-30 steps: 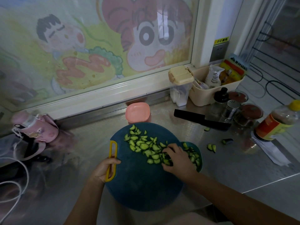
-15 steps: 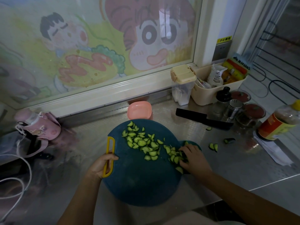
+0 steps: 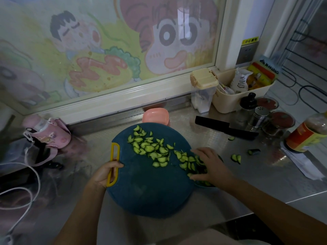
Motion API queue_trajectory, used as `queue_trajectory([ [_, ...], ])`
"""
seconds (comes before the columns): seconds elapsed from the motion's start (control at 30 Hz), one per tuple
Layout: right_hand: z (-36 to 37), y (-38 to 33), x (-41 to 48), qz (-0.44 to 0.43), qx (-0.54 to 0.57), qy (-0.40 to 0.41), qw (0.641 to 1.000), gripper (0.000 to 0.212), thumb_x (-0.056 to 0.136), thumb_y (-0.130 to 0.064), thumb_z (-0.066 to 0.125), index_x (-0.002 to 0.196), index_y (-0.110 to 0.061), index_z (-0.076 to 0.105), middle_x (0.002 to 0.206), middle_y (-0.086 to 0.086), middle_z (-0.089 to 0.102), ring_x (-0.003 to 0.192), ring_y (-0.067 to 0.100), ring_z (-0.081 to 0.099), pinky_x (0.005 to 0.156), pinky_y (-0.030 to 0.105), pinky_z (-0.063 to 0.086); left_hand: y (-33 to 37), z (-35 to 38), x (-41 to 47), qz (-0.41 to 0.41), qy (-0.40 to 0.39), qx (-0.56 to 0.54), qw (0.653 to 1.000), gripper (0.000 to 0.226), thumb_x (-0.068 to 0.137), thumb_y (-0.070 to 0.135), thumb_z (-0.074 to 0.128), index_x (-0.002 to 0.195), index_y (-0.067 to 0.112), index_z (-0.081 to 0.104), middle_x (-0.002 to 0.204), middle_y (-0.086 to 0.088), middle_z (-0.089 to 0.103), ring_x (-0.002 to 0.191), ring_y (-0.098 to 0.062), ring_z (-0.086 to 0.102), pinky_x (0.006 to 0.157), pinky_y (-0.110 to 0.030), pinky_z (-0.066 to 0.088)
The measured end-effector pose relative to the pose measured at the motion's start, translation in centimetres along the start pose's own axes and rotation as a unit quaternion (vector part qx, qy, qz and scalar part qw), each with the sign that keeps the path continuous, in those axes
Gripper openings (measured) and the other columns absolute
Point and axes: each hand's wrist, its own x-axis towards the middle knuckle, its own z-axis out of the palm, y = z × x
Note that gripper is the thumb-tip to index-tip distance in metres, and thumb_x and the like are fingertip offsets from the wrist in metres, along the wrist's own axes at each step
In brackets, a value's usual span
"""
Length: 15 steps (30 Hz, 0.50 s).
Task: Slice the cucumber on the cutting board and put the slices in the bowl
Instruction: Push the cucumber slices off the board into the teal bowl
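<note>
A round dark teal cutting board [image 3: 146, 190] is held over the steel counter, with my left hand [image 3: 104, 174] gripping its yellow handle [image 3: 113, 163]. Several cucumber slices [image 3: 152, 149] lie across the board's far half. My right hand [image 3: 210, 165] rests with spread fingers on slices at the board's right edge, above a teal bowl [image 3: 206, 184] that is mostly hidden under the hand and board. Slices show inside the bowl.
A black knife [image 3: 224, 128] lies on the counter behind the bowl. Loose cucumber pieces [image 3: 236, 158] and a stem end [image 3: 253, 151] lie to the right. A pink container [image 3: 155, 116] stands behind the board; jars, shakers, a sauce bottle [image 3: 307, 135] and a beige caddy [image 3: 242, 92] crowd the right.
My right hand has swept a batch of slices rightward off the pile to the board's right edge over the bowl. The left hand has kept its hold on the handle.
</note>
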Motion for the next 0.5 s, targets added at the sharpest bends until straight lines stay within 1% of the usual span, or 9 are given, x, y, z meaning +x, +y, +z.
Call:
queue_trajectory([
  [0.07,0.2,-0.9,0.6,-0.016,0.023,-0.007,1.000,0.105,0.059,-0.086,0.044,0.145,-0.029,0.023,0.144,-0.002,0.028,0.134,0.016,0.022,0.113,0.031,0.023,0.3,0.8,0.1,0.004,-0.012,0.008,1.000,0.071,0.023,0.006,0.090,0.092,0.002,0.075,0.096,-0.023,0.069,0.080,-0.037,0.069,0.064,-0.044,0.058],
  [0.13,0.4,-1.4,1.1,-0.002,0.056,-0.010,0.998,0.107,0.058,-0.085,0.042,0.147,-0.033,0.014,0.151,-0.006,0.018,0.139,0.013,0.013,0.116,0.031,0.016,0.5,1.6,0.3,0.007,-0.024,0.007,1.000,0.069,0.024,0.005,0.090,0.091,0.002,0.075,0.094,-0.023,0.069,0.078,-0.037,0.069,0.061,-0.043,0.058],
  [0.2,0.4,-1.6,1.6,0.005,0.071,-0.007,0.997,0.107,0.058,-0.085,0.043,0.147,-0.036,0.009,0.154,-0.009,0.012,0.142,0.012,0.008,0.117,0.032,0.014,0.5,2.5,0.6,0.007,-0.035,0.009,0.999,0.069,0.025,0.005,0.089,0.092,0.002,0.075,0.094,-0.023,0.069,0.078,-0.037,0.069,0.060,-0.043,0.057],
  [0.27,0.0,-1.8,1.8,0.002,0.065,-0.006,0.998,0.099,0.065,-0.076,0.053,0.146,-0.034,0.015,0.154,-0.009,0.014,0.142,0.012,0.009,0.117,0.030,0.013,0.4,3.2,1.0,0.009,-0.042,0.020,0.999,0.069,0.026,0.007,0.090,0.093,0.003,0.075,0.097,-0.022,0.069,0.081,-0.036,0.069,0.062,-0.043,0.057],
  [0.33,-0.4,-1.8,1.9,-0.002,0.061,-0.002,0.998,0.085,0.074,-0.059,0.064,0.145,-0.030,0.025,0.152,-0.008,0.021,0.139,0.010,0.015,0.113,0.022,0.014,0.2,3.7,1.4,0.010,-0.043,0.018,0.999,0.069,0.026,0.007,0.090,0.093,0.004,0.075,0.096,-0.022,0.069,0.080,-0.036,0.069,0.061,-0.042,0.057],
  [0.4,-0.6,-1.5,1.8,-0.008,0.046,-0.005,0.999,0.073,0.079,-0.051,0.065,0.142,-0.029,0.035,0.148,-0.009,0.028,0.135,0.009,0.021,0.108,0.016,0.014,-0.1,3.8,1.7,0.011,-0.038,0.013,0.999,0.069,0.024,0.008,0.090,0.091,0.004,0.075,0.094,-0.021,0.070,0.078,-0.036,0.069,0.060,-0.042,0.057],
  [0.5,-0.6,-1.2,1.1,-0.020,0.025,0.000,0.999,0.058,0.084,-0.046,0.062,0.135,-0.027,0.045,0.144,-0.007,0.033,0.133,0.010,0.027,0.106,0.014,0.015,-0.5,3.8,2.1,0.013,-0.028,0.007,1.000,0.071,0.022,0.009,0.091,0.090,0.005,0.075,0.093,-0.022,0.070,0.077,-0.036,0.069,0.061,-0.043,0.058],
])
